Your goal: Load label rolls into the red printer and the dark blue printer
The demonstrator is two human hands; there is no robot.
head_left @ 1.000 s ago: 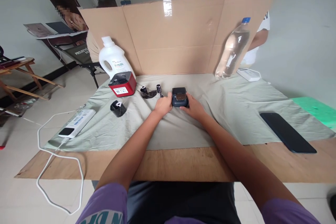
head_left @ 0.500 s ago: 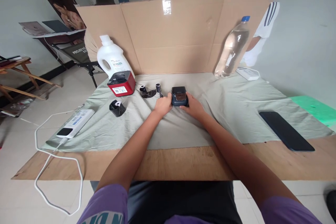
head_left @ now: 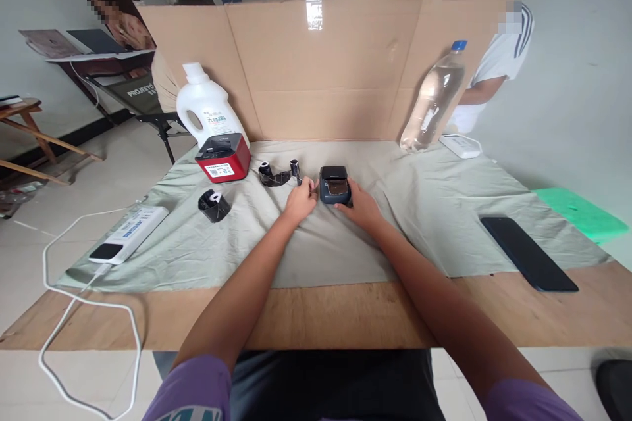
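Note:
A small dark box-shaped device (head_left: 335, 185), like a portable printer with a brownish window on its front, stands on the cloth in front of me. My right hand (head_left: 363, 206) grips its right side, thumb at the front lower edge. Just left of the device, my left hand (head_left: 301, 201) has its fingers pinched together; whatever may be between them is too small to make out. Behind that hand lies a strip of black film (head_left: 276, 175) with its ends wound on small rolls. Another coiled black film roll (head_left: 214, 206) rests farther left.
A red box-shaped device (head_left: 224, 159) stands before a white jug (head_left: 210, 108) at the back left. A clear bottle (head_left: 437, 102) leans on the cardboard (head_left: 320, 66). A phone (head_left: 528, 253) lies at right, a white power bank (head_left: 129, 235) with cable at left.
My left hand has come off the device's left side and moved slightly left, fingers pinched. The right hand keeps hold of the device. The whole view has shifted a little.

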